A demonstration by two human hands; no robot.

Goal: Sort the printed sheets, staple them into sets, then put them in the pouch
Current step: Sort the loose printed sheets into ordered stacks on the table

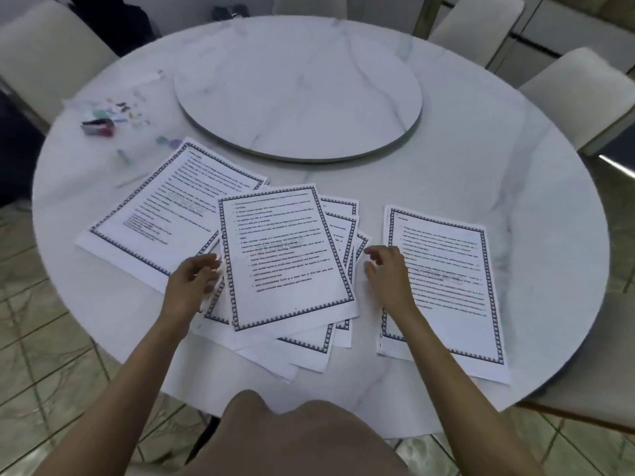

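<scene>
Left stack (165, 214) lies flat on the surface (464, 173). Left hand (192, 286) fingers curl at the left edge of the fanned middle pile (288, 255); can't tell if pinching. Right hand (388, 276) fingers loosely apart, empty, beside the right stack (446, 286). Best to lift the top sheet only and pin the rest.
</scene>
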